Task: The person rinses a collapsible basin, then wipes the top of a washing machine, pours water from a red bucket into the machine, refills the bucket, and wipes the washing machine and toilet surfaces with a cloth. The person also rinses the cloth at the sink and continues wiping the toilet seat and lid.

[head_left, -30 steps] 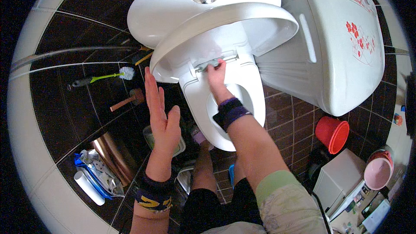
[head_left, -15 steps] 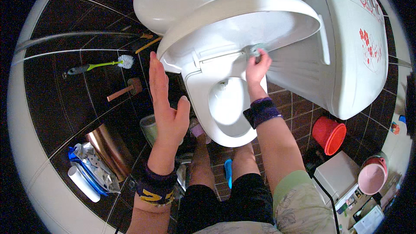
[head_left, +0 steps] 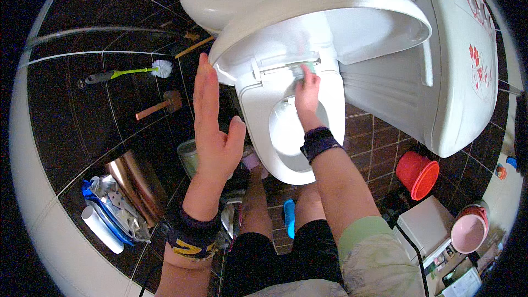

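Note:
A white toilet [head_left: 250, 104] stands in front of me with its lid [head_left: 379, 27] raised. My right hand [head_left: 308, 94] is closed on a small grey-green sponge [head_left: 303, 70], blurred by motion. It presses against the rear of the seat by the hinges, behind the bowl opening. I cannot make out whether it is a sponge or a folded cloth. My left hand [head_left: 212, 118] is held up at the left of the toilet, fingers stretched out and thumb apart, holding nothing. Its fingertips are beside the lid's left edge; contact there cannot be made out.
A white washing machine [head_left: 440, 104] crowds the toilet's right side. Along the dark tiled left wall hang a toilet brush [head_left: 132, 71] and a wooden-handled tool [head_left: 157, 107]. A red bucket [head_left: 415, 173], pink basins [head_left: 467, 236] and a white box [head_left: 426, 220] stand at lower right.
My right hand has moved left along the back of the seat with the sponge, from near the right hinge toward the middle. The view has shifted slightly; my left hand keeps its pose.

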`<action>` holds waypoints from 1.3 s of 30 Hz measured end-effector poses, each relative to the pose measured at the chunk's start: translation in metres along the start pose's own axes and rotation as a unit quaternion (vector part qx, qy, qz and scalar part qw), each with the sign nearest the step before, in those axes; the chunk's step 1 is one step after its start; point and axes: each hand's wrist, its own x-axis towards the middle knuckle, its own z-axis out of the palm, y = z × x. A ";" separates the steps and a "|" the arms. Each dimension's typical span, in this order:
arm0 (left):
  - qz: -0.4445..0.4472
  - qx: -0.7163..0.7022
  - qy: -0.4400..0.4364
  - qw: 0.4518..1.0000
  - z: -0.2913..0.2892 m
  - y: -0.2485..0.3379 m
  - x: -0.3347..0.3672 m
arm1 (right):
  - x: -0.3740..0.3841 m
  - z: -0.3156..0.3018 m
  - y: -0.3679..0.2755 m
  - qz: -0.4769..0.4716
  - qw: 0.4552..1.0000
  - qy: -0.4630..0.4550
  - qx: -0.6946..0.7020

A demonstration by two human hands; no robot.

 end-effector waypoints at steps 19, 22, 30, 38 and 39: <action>0.002 -0.003 0.019 1.000 0.006 -0.003 0.002 | -0.064 0.075 -0.068 -0.095 0.975 -0.159 -0.122; 0.016 0.016 -0.037 0.999 -0.002 -0.004 0.003 | -0.079 0.087 -0.081 -0.188 0.937 -0.137 -0.261; 0.032 0.004 -0.053 0.998 -0.008 -0.010 0.004 | -0.056 0.110 -0.094 -0.171 0.929 -0.100 -0.313; 0.012 -0.014 -0.063 0.998 -0.015 -0.007 0.005 | -0.113 0.074 -0.062 -0.232 0.918 -0.312 -0.073; 0.005 -0.012 -0.067 0.998 -0.016 -0.006 0.003 | -0.123 0.068 -0.055 -0.229 0.926 -0.297 -0.035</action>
